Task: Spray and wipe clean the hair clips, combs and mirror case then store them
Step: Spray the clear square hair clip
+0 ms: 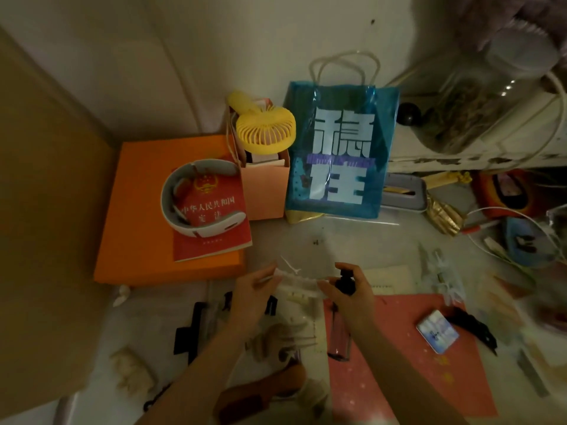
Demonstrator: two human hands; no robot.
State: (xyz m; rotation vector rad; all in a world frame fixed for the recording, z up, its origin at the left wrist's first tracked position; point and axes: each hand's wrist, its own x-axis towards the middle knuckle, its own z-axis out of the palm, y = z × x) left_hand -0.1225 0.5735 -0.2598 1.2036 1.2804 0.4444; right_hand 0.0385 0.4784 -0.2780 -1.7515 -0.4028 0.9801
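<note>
I see a pale comb (299, 282) held above the counter (352, 237), long axis running left-right, just in front of the blue bag (340, 148). The left hand (254, 289) pinches its left end with curled fingers. The right hand (349, 291) grips a dark-capped spray bottle (340, 320), nozzle towards the comb. The mirror case (437, 331) lies right of the bottle on the pink mat (414, 363).

Two hands, left (254, 289) and right (352, 292); one spray bottle (342, 320), one blue bag (340, 151), one yellow fan (265, 128), one orange box (138, 228), one red booklet (214, 216).
</note>
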